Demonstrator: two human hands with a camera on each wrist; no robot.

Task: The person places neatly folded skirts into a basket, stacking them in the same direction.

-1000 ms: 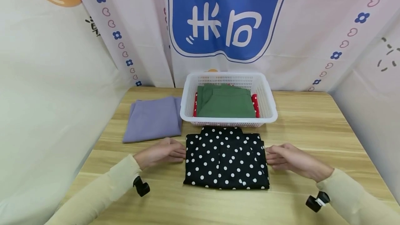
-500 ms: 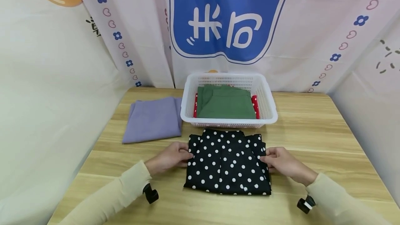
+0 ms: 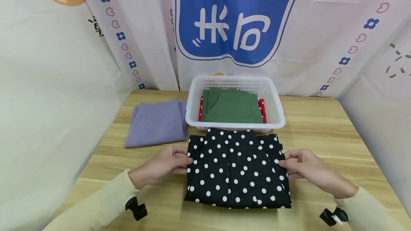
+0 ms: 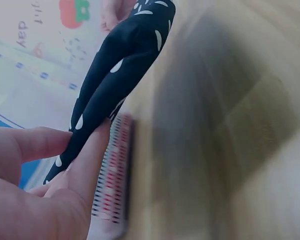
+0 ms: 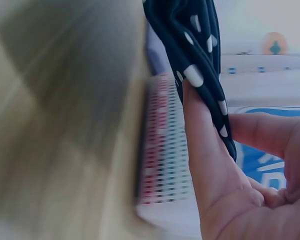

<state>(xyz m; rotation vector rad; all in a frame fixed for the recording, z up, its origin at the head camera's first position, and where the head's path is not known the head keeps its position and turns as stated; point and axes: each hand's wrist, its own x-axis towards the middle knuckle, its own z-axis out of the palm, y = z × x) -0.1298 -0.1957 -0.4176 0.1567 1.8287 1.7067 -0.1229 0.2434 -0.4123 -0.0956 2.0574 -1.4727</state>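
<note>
A folded black cloth garment with white polka dots [image 3: 237, 170] is held up off the table between both hands in the head view. My left hand [image 3: 163, 163] pinches its left edge, thumb on top and fingers beneath. At the opposite edge my right hand [image 3: 308, 168] grips it the same way. In the left wrist view, folded layers of the dotted garment [image 4: 115, 75] lie between thumb and fingers, with a shadow on the wood below. The right wrist view shows the garment's other edge [image 5: 200, 75] pinched likewise.
Behind the garment stands a white plastic basket [image 3: 276, 111] with a folded green cloth [image 3: 234, 106] over a red dotted one [image 3: 262, 109]. A folded purple cloth [image 3: 157, 122] lies left of it on the wooden table [image 3: 314, 117]. Printed curtains [image 3: 305, 45] hang behind.
Both hands moved from lying beside the garment to pinching its side edges. The dotted garment has been lifted off the table and looks larger and closer. Basket and purple cloth stay put.
</note>
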